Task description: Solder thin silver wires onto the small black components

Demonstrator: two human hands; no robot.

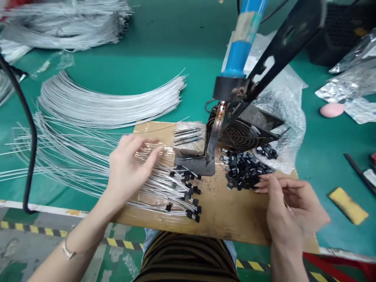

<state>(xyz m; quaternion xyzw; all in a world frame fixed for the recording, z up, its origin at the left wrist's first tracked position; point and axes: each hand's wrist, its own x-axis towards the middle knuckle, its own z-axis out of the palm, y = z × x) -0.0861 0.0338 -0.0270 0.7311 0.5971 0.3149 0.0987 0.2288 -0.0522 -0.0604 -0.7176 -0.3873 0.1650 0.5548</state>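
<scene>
My left hand [127,164] is over a bundle of white wires [164,190] with small black connectors on their right-hand ends. Its thumb and fingers are apart, and I see nothing gripped between them. At the right edge of a pile of small black connectors [242,168], my right hand [289,205] is closed in a pinch. A thin silvery wire [291,213] runs across its palm and looks held in the curled fingers. Whether the fingertips also pinch a connector cannot be made out.
A blue-handled soldering iron [239,55] hangs tip down from a black bracket [282,51]. Beneath are a pale block [190,149] with metal rods and a small fan [241,133]. Another white wire bundle [111,107] lies behind. A yellow sponge [348,205] is at right.
</scene>
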